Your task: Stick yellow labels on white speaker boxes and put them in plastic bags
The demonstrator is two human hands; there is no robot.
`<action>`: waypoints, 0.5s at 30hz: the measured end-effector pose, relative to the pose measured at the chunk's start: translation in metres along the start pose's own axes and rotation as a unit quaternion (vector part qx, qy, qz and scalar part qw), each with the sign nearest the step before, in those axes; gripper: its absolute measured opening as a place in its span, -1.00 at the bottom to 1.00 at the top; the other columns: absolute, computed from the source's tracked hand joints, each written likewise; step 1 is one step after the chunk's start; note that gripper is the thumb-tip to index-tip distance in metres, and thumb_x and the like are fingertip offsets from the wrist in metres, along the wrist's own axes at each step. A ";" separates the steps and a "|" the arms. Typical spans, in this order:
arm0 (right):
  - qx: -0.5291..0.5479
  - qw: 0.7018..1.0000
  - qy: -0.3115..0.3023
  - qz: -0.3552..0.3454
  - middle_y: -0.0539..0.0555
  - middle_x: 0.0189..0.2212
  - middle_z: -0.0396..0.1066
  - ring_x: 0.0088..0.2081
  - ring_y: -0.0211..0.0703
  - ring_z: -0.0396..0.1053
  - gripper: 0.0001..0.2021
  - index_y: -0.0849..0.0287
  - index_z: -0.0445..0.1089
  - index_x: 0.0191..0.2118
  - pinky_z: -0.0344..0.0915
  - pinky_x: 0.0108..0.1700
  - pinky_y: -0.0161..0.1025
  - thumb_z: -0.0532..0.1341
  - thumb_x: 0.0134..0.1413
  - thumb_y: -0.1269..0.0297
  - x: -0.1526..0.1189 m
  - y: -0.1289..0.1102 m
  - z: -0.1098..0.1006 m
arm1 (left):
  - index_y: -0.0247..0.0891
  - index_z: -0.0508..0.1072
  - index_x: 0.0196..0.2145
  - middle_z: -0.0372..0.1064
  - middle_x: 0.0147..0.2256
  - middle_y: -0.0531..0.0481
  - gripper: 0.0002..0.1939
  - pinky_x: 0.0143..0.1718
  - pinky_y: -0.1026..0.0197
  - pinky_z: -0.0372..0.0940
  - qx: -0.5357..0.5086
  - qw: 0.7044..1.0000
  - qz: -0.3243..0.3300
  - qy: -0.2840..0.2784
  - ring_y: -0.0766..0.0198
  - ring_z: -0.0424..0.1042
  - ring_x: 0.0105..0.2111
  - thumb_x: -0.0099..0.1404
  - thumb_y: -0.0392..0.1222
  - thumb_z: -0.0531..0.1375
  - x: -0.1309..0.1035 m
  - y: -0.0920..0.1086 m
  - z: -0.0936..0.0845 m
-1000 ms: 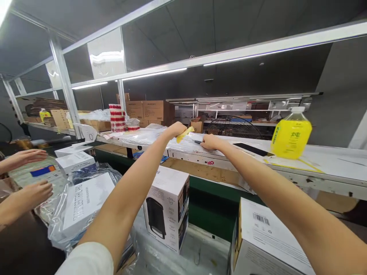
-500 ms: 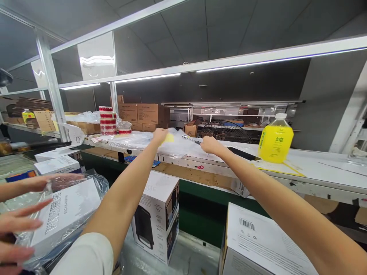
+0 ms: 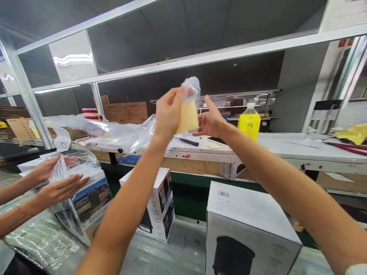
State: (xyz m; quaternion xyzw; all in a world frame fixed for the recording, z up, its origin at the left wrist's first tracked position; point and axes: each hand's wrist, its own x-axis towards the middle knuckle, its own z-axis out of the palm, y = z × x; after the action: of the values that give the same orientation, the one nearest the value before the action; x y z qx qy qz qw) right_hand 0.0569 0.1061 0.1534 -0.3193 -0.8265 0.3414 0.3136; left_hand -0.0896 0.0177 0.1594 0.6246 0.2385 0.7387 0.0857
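clear plastic bag [image 3: 187,110] pinched in left hand [image 3: 168,112], right hand [image 3: 210,122] touching

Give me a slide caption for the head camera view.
Left hand lifts a clear bag with a yellow pad; right hand open beside it.

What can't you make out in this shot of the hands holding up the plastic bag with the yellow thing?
- Yellow piece, head view: what it is; clear plastic bag and left hand cover it.
- Right hand: whether its fingers touch the bag; hidden behind it.
- Yellow bottle label: too small to read.
- White box: bottom cut off by frame edge.
- Co-worker's box: wrapped film and their hands cover it.
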 end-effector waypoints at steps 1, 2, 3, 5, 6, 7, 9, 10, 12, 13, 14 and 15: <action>0.078 0.996 -0.051 -0.003 0.31 -0.15 0.63 -0.10 0.07 0.59 -0.11 0.26 0.53 -0.10 0.55 -0.11 -0.10 -0.35 0.40 -0.34 -0.022 -0.006 -0.008 | -0.19 0.66 -0.15 0.65 -0.15 -0.03 -0.74 -0.24 0.31 0.46 0.022 1.000 0.021 0.001 0.23 0.59 -0.19 0.49 -0.01 0.23 -0.031 0.011 0.007; 0.136 0.986 -0.096 0.001 0.29 -0.13 0.62 -0.11 0.07 0.58 -0.19 0.23 0.53 -0.10 0.56 -0.14 -0.10 -0.20 0.38 -0.39 -0.047 -0.010 -0.013 | -0.15 0.67 -0.13 0.65 -0.17 -0.01 -0.74 -0.23 0.29 0.48 0.041 0.999 0.026 0.005 0.22 0.59 -0.18 0.49 0.03 0.25 -0.066 0.019 0.011; 0.163 0.978 -0.127 0.014 0.25 -0.12 0.62 -0.13 0.05 0.58 -0.29 0.20 0.53 -0.09 0.57 -0.18 -0.12 -0.03 0.34 -0.39 -0.075 -0.012 -0.015 | -0.10 0.69 -0.12 0.66 -0.15 -0.01 -0.73 -0.22 0.25 0.50 0.054 0.998 0.019 0.005 0.19 0.60 -0.17 0.47 0.07 0.26 -0.103 0.026 0.013; 0.138 0.978 -0.142 0.069 0.17 -0.19 0.61 -0.25 -0.03 0.55 -0.40 0.14 0.52 -0.08 0.54 -0.32 -0.20 0.15 0.28 -0.36 -0.135 -0.009 -0.012 | 0.03 0.69 -0.02 0.60 0.09 -0.01 -0.77 -0.04 0.11 0.53 0.069 0.997 0.020 -0.021 0.11 0.60 -0.01 0.48 0.02 0.27 -0.180 0.032 0.012; 0.126 0.974 -0.155 0.107 0.15 -0.24 0.59 -0.31 -0.06 0.53 -0.37 0.13 0.52 -0.07 0.51 -0.37 -0.23 0.13 0.27 -0.40 -0.165 -0.004 -0.007 | 0.12 0.67 0.05 0.54 0.19 -0.01 -0.75 0.04 0.03 0.52 0.066 0.996 0.013 -0.051 0.06 0.58 0.05 0.48 -0.02 0.26 -0.218 0.033 0.011; 0.127 0.965 -0.180 0.142 0.15 -0.29 0.57 -0.35 -0.07 0.51 -0.29 0.14 0.52 -0.08 0.48 -0.40 -0.23 0.06 0.25 -0.48 -0.195 0.002 0.001 | 0.20 0.66 0.07 0.53 0.20 -0.02 -0.72 0.04 -0.04 0.52 0.044 0.996 0.005 -0.079 0.02 0.60 0.04 0.50 0.00 0.22 -0.254 0.032 0.010; 0.160 0.945 -0.231 0.165 0.16 -0.30 0.54 -0.32 -0.07 0.49 -0.19 0.18 0.53 -0.10 0.47 -0.34 -0.21 -0.02 0.23 -0.54 -0.249 0.018 0.021 | 0.29 0.65 0.08 0.52 0.19 -0.08 -0.63 0.07 -0.17 0.51 0.000 0.976 -0.081 -0.203 -0.10 0.60 0.04 0.47 0.20 0.12 -0.319 0.028 0.014; 0.186 0.942 -0.234 0.156 0.17 -0.25 0.55 -0.25 -0.06 0.50 -0.24 0.19 0.54 -0.09 0.47 -0.25 -0.20 0.06 0.23 -0.50 -0.273 0.028 0.032 | 0.29 0.68 0.04 0.54 0.17 -0.12 -0.60 0.03 -0.17 0.53 -0.010 0.966 -0.096 -0.240 -0.13 0.62 -0.01 0.43 0.28 0.14 -0.348 0.025 0.019; 0.220 0.952 -0.171 0.127 0.13 -0.18 0.54 -0.16 -0.09 0.48 -0.46 0.17 0.54 -0.12 0.42 -0.12 -0.22 0.33 0.18 -0.29 -0.313 0.046 0.055 | 0.22 0.71 0.01 0.55 0.14 -0.22 -0.46 -0.04 -0.20 0.55 -0.025 0.934 -0.155 -0.321 -0.18 0.65 -0.10 0.35 0.43 0.10 -0.399 0.022 0.034; 0.224 0.960 -0.121 0.119 0.09 -0.19 0.53 -0.16 -0.12 0.46 -0.57 0.16 0.53 -0.15 0.39 -0.10 -0.24 0.44 0.15 -0.14 -0.330 0.055 0.065 | 0.18 0.72 0.02 0.54 0.15 -0.26 -0.36 -0.09 -0.21 0.55 -0.032 0.918 -0.189 -0.347 -0.19 0.65 -0.15 0.32 0.50 0.06 -0.420 0.022 0.041; 0.227 0.964 -0.072 0.121 0.06 -0.21 0.52 -0.16 -0.15 0.44 -0.67 0.15 0.53 -0.20 0.37 -0.09 -0.26 0.48 0.13 0.00 -0.344 0.063 0.074 | 0.15 0.70 0.05 0.51 0.19 -0.29 -0.27 -0.13 -0.22 0.55 -0.042 0.898 -0.232 -0.370 -0.19 0.65 -0.19 0.28 0.56 0.02 -0.439 0.024 0.046; 0.238 0.962 -0.025 0.128 0.04 -0.24 0.51 -0.18 -0.17 0.44 -0.73 0.14 0.51 -0.24 0.37 -0.09 -0.26 0.47 0.15 0.07 -0.356 0.071 0.081 | 0.14 0.67 0.11 0.46 0.24 -0.29 -0.22 -0.18 -0.21 0.55 -0.056 0.875 -0.280 -0.391 -0.18 0.64 -0.21 0.23 0.60 0.02 -0.454 0.028 0.049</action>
State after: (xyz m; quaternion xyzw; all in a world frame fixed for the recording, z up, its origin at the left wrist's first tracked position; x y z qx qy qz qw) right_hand 0.2324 -0.1479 -0.0539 -0.3305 -0.6811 0.5732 0.3136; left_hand 0.0556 -0.1874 -0.2230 0.7636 0.3092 0.3915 0.4100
